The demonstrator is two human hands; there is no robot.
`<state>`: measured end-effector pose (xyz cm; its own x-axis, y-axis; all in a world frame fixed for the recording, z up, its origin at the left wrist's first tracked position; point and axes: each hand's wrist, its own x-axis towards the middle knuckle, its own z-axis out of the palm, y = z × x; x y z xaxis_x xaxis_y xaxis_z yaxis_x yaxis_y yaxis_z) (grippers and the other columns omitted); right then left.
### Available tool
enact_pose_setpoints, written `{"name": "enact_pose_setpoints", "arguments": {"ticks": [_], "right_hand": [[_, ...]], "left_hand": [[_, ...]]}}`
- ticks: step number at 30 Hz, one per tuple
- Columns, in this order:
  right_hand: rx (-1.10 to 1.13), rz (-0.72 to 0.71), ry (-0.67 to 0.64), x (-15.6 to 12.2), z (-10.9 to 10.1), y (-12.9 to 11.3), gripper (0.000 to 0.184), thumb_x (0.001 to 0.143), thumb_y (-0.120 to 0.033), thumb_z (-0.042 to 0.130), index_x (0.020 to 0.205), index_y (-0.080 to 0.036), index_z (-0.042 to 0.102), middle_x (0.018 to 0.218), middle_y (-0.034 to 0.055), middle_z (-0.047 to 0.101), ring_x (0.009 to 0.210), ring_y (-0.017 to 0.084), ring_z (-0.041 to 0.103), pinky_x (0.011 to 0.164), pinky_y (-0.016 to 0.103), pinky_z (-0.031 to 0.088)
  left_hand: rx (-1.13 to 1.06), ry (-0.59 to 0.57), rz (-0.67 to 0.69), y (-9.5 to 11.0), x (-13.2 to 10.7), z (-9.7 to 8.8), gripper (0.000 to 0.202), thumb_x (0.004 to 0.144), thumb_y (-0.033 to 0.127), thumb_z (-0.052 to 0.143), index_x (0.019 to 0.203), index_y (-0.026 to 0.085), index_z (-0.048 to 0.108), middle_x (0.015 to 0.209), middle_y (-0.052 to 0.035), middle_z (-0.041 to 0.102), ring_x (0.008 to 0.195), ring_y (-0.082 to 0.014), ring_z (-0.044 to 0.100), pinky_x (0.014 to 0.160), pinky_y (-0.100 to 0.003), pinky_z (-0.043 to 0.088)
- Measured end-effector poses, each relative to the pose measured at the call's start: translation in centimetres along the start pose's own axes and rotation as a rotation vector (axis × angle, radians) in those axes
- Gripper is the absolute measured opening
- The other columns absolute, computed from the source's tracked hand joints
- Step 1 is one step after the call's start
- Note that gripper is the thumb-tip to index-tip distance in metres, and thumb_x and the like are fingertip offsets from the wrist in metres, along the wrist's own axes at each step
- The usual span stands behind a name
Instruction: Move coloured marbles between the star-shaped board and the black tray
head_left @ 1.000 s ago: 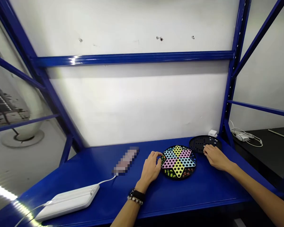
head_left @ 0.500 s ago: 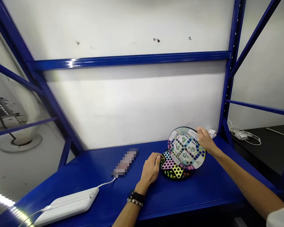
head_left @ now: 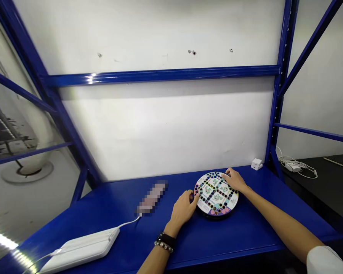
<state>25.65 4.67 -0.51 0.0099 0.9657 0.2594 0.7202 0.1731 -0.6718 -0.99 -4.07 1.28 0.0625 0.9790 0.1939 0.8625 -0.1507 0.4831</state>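
A round game board (head_left: 216, 193) with rings of holes and a printed cross pattern lies flat on the blue shelf top, over a dark round base. The star-patterned board that was underneath is covered from sight. On the left rim, my left hand (head_left: 184, 207) grips the edge, thumb on top and fingers curled at the side. My right hand (head_left: 234, 179) holds the far right rim in the same way, its thumb resting on the printed face.
A blurred-out flat object (head_left: 152, 198) is wired to a long white power unit (head_left: 82, 247) at the left. White adapters (head_left: 256, 164) sit by the back right post (head_left: 271, 121). Blue rails and a white wall stand behind the shelf (head_left: 125, 205).
My right hand has lowered the printed board from a tilted, raised position onto the round base, hiding the star pattern. My left hand has taken hold of the left rim.
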Motion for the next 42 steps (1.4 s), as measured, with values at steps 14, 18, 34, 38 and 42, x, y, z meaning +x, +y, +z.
{"name": "enact_pose_setpoints", "arguments": {"ticks": [14, 18, 34, 38, 42], "right_hand": [[-0.264, -0.148, -0.271, -2.6, 0.0, -1.7, 0.056, 0.090, -0.055, 0.044, 0.135, -0.022, 0.050, 0.138, 0.0123, 0.050, 0.123, 0.028, 0.044, 0.100, 0.041, 0.033], [-0.287, -0.209, -0.426, -2.8, 0.4, -2.0, 0.068, 0.092, -0.060, 0.035, 0.150, -0.024, 0.034, 0.159, 0.0085, 0.024, 0.142, 0.032, 0.023, 0.111, 0.052, 0.018], [-0.295, -0.120, -0.413, -2.9, 0.5, -2.2, 0.076, 0.088, -0.066, 0.039, 0.151, -0.023, 0.033, 0.159, 0.0089, 0.024, 0.143, 0.035, 0.024, 0.112, 0.052, 0.018], [-0.297, -0.125, -0.405, -2.8, 0.3, -2.2, 0.075, 0.089, -0.065, 0.040, 0.151, -0.022, 0.035, 0.158, 0.0115, 0.027, 0.142, 0.035, 0.024, 0.112, 0.053, 0.020], [-0.298, -0.134, -0.407, -2.8, 0.2, -2.0, 0.075, 0.089, -0.065, 0.038, 0.151, -0.023, 0.035, 0.158, 0.0122, 0.028, 0.142, 0.034, 0.025, 0.111, 0.052, 0.020]], "left_hand": [[0.033, -0.017, 0.048, -1.1, 0.6, 0.8, 0.040, 0.093, 0.041, 0.041, 0.124, 0.024, 0.058, 0.114, -0.0071, 0.066, 0.098, -0.0215, 0.063, 0.081, -0.033, 0.049], [0.172, -0.092, 0.229, -1.2, 1.2, 0.9, 0.047, 0.096, 0.039, 0.034, 0.139, 0.028, 0.048, 0.140, -0.0078, 0.053, 0.126, -0.0260, 0.050, 0.099, -0.042, 0.043], [0.085, -0.168, 0.246, -1.4, 5.3, 3.3, 0.061, 0.091, 0.049, 0.044, 0.144, 0.020, 0.043, 0.148, -0.0092, 0.047, 0.134, -0.0268, 0.044, 0.112, -0.042, 0.032], [0.072, -0.130, 0.232, -1.3, 4.8, 2.6, 0.053, 0.090, 0.046, 0.045, 0.138, 0.023, 0.051, 0.138, -0.0074, 0.057, 0.124, -0.0256, 0.053, 0.103, -0.039, 0.040], [0.115, -0.105, 0.190, -0.8, 4.3, 1.6, 0.047, 0.090, 0.041, 0.045, 0.132, 0.026, 0.056, 0.127, -0.0060, 0.064, 0.117, -0.0264, 0.056, 0.097, -0.041, 0.043]]}}
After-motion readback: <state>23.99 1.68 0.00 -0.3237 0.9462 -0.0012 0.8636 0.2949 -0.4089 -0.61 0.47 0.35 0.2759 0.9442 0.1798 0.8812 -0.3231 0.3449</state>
